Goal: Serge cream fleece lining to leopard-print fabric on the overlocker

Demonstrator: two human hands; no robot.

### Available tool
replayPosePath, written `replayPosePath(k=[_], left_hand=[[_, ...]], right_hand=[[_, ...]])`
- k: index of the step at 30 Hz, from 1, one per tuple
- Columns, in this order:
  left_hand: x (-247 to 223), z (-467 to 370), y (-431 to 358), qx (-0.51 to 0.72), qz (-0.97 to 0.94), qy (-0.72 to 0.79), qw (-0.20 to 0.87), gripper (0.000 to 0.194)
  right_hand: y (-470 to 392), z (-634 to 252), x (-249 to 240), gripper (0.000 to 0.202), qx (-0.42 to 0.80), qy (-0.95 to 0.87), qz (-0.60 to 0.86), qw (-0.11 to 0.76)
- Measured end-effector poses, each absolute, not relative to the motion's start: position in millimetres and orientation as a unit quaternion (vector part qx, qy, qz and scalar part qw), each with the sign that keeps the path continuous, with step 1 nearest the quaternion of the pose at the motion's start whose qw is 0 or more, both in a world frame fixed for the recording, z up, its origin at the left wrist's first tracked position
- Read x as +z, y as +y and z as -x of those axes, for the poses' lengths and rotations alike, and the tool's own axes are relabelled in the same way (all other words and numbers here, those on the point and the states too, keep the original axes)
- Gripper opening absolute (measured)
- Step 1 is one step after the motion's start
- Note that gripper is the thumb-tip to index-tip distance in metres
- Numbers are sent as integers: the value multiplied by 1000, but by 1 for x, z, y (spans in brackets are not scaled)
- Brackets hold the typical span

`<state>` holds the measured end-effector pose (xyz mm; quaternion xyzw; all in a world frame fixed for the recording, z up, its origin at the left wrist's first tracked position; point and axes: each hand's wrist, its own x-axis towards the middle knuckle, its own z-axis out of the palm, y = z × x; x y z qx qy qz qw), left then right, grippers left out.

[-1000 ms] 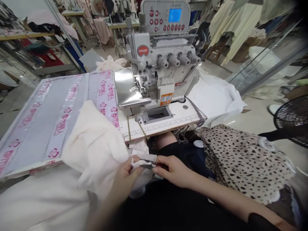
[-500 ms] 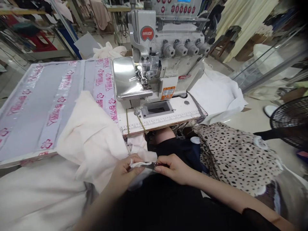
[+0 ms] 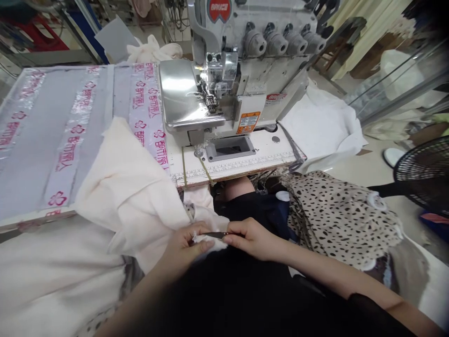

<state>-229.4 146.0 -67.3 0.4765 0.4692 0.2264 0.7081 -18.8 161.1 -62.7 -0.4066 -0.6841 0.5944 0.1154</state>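
Observation:
My left hand [image 3: 185, 243] is closed over my lap, pinching an edge of cream fabric [image 3: 142, 196] between thumb and fingers. The rest of this cloth hangs from the table's left side down to my lap. My right hand [image 3: 250, 238] is closed round the reddish-brown end of a slim, dark, pointed tool [image 3: 215, 235]. The tool's pointed end lies against the pinched fabric edge by my left fingers; its exact kind is hard to make out. In front of both hands stands an overlock sewing machine [image 3: 229, 89], apart from them.
A side table [image 3: 42, 164] covered with printed tape extends left of the machine. White cloth [image 3: 322, 126] lies to the machine's right. Spotted fabric [image 3: 336, 215] is heaped at my right, near a black fan [image 3: 424, 173]. A ruler strip [image 3: 238, 166] runs along the front edge.
The view has tipped down and come closer to the machine. The dark tool has turned slightly at the fabric edge, and its pointed end now lies across the top of the pinched cloth.

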Motion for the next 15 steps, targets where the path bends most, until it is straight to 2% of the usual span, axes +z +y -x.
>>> replayPosePath(k=[5,15], left_hand=[[-74,225,143,251,-442,524,683,31],[-92,225,133,335,-403,528,668,22]], right_hand=[[166,14,-62,40,659,-610,422,127],[161,13,-60,33,600,-646,457,117]])
